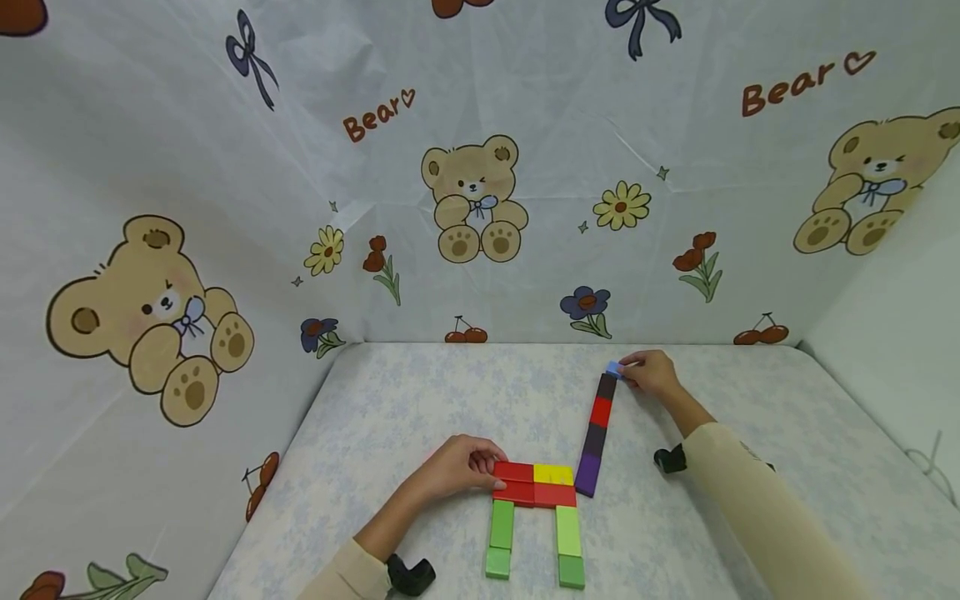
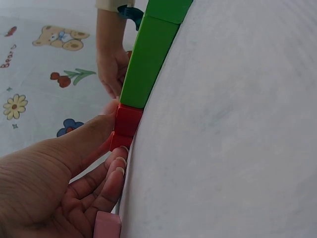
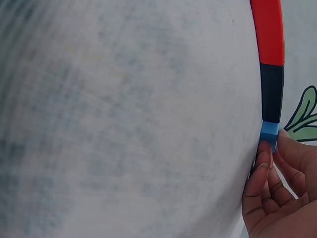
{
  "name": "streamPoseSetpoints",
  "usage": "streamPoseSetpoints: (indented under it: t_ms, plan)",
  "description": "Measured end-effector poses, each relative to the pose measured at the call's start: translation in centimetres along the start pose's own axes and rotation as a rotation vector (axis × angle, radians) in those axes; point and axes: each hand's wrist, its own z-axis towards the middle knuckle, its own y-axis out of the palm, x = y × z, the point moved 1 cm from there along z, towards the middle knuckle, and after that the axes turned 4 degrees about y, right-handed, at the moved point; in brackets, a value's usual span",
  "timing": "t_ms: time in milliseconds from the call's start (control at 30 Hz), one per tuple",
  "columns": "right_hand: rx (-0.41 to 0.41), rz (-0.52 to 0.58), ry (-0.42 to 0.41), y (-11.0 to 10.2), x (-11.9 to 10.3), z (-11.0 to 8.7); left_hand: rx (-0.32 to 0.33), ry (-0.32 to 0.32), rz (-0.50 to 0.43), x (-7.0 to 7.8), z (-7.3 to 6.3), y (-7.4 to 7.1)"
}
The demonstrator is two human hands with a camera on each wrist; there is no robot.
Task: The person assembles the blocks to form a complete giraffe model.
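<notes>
My right hand (image 1: pixel 651 372) pinches a small blue block (image 1: pixel 613 368) between thumb and fingertips, at the far end of a line of blocks. In the right wrist view, the blue block (image 3: pixel 269 131) sits against the end of a black block (image 3: pixel 271 94), with a red one beyond. That line runs toward me to a purple block (image 1: pixel 588 475). Nearer, my left hand (image 1: pixel 457 465) pinches the left end of two rows of red blocks (image 1: pixel 513 472), thumb on the near row and fingers at the far one. A yellow block (image 1: pixel 553 474) lies in the far row.
Two green columns extend toward me from the red rows, a left green block (image 1: pixel 502 523) and a right light green block (image 1: pixel 568 531) among them. A pink block (image 2: pixel 107 224) lies beside the left fingers. Patterned cloth with bears (image 1: pixel 476 200) hangs behind the table (image 1: pixel 450 392).
</notes>
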Motion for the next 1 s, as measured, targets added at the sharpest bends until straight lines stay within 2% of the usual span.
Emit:
streamPoseSetpoints:
  t_ms: [700,833,1000]
  plan:
    - [-0.01,-0.037,-0.013,0.19,-0.25,-0.39,0.001,0.013,-0.004,0.02,0.15,0.04]
    - [-0.022,-0.044,0.006,0.12,-0.25,-0.45,-0.004,0.014,-0.005,-0.04,0.13,0.06]
    - [-0.056,-0.001,0.047,-0.31,-0.58,-0.68,0.002,0.019,-0.006,-0.14,0.14,-0.03]
